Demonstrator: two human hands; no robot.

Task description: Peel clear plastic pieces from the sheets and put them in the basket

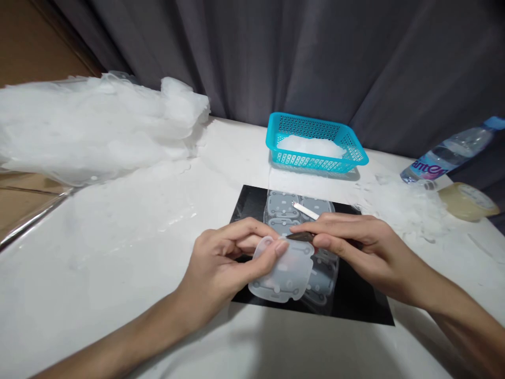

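My left hand (229, 258) is closed, pinching a translucent rounded-square plastic piece (282, 271) above a black mat (355, 300). My right hand (355, 245) is closed on a small knife with a dark blade (300, 237), whose tip touches the top edge of the piece right by my left thumb. Under both hands a clear sheet of moulded shapes (282, 208) lies on the mat. A thin white stick (305, 210) rests on that sheet just beyond my right fingers.
A turquoise basket (357, 152) holding white plastic pieces stands behind the mat. A large heap of translucent plastic (90, 126) fills the left. Loose scraps (398, 208), a water bottle (445, 155) and a tape roll (467, 202) lie at the right on the white table (118, 237).
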